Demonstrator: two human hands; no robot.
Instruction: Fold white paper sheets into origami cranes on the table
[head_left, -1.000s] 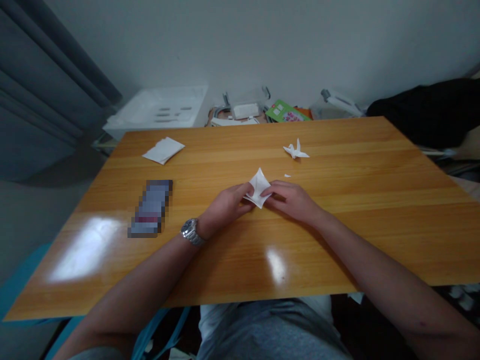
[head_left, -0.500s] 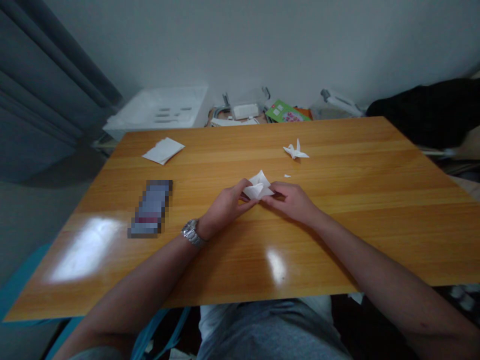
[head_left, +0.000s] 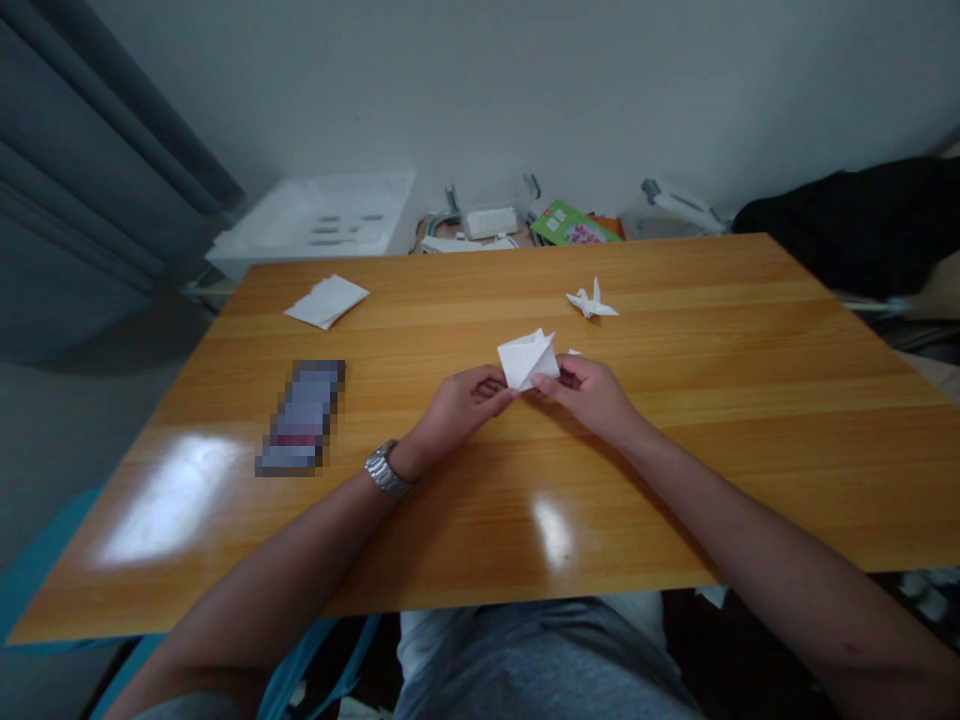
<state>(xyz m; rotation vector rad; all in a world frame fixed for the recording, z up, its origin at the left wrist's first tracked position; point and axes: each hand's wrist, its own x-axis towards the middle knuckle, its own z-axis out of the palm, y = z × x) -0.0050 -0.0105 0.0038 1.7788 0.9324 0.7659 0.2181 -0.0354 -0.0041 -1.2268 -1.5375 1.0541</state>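
Observation:
Between my hands, over the middle of the wooden table (head_left: pixel 465 500), is a folded white paper (head_left: pixel 526 358) with overlapping flaps and a pointed corner at its top right. My left hand (head_left: pixel 469 400), with a metal watch on its wrist, pinches the paper's lower left corner between thumb and curled fingers. On the other side, my right hand (head_left: pixel 589 395) grips the lower right edge, its thumb lying on the front face and its fingers behind. A small paper scrap (head_left: pixel 574 352) lies just beyond the right hand. Farther back stands a white paper crane (head_left: pixel 592 300).
A stack of white paper (head_left: pixel 328 302) lies at the table's far left, with a blurred-out phone-like object (head_left: pixel 301 418) nearer to me. Behind the table are a white plastic bin (head_left: pixel 322 215), a green booklet (head_left: pixel 574 224) and a dark cloth heap (head_left: pixel 847 225).
The paper has been turned from a spread, opened-up shape to a flatter folded face, and raised slightly. My right thumb has moved onto its front; the left fingers have slid to its lower corner.

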